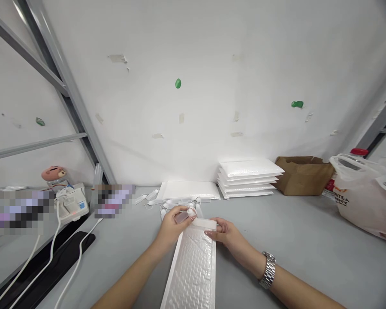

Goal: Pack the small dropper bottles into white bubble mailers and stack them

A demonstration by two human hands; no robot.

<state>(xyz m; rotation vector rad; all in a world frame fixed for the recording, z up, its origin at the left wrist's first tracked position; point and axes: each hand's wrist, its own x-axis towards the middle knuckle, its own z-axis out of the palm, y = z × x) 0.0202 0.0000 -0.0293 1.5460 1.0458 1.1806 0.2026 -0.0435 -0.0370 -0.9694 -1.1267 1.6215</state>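
Observation:
A white bubble mailer (193, 268) lies lengthwise in front of me, its flap end pointing away. My right hand (225, 232) pinches the mailer's right edge near the flap, thumb on top. At the mailer's top left, my left hand (173, 225) is closed around a small white, partly see-through item (191, 212) with a rounded end; its exact kind is unclear. Just beyond it lies a loose pile of small white pieces with thin loops (172, 204), partly hidden by my left hand.
Behind the pile lies a flat white mailer (189, 189); a stack of several bubble mailers (249, 178) stands to its right. Farther right are a brown paper bag (304, 176) and a white plastic bag (360, 201). On the left, white cables (53, 244) run from a power strip (71, 206).

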